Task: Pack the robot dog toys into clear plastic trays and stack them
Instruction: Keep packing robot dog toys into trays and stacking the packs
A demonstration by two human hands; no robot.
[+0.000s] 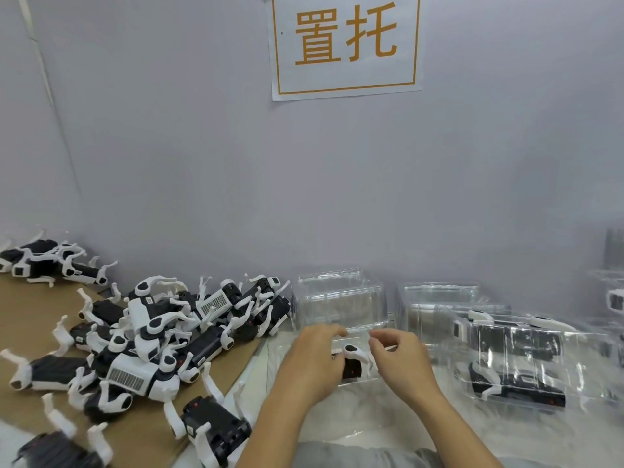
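Both forearms reach forward from the bottom edge and meet at the middle of the desk, where the hands work on one robot dog toy lying in a clear plastic tray. The left hand lies knuckles up over the toy's left side, its fingers curled down over the body and the tray's far rim. The right hand is turned slightly inward, thumb and forefinger pinched together at the toy's white leg; how firmly it holds I cannot tell, since the leg is partly hidden. Between the two hands only the toy's black body, a white hip joint and a small red dot show. To the left, on brown cardboard, a loose heap of black-and-white toy dogs lies tangled, legs pointing every way. To the right, filled trays with dogs sealed inside lie stacked and overlapping. Just beyond the hands stand empty clear trays, more of them toward the wall. On the grey wall hangs a white paper sign with an orange border and two large orange characters, 置托.
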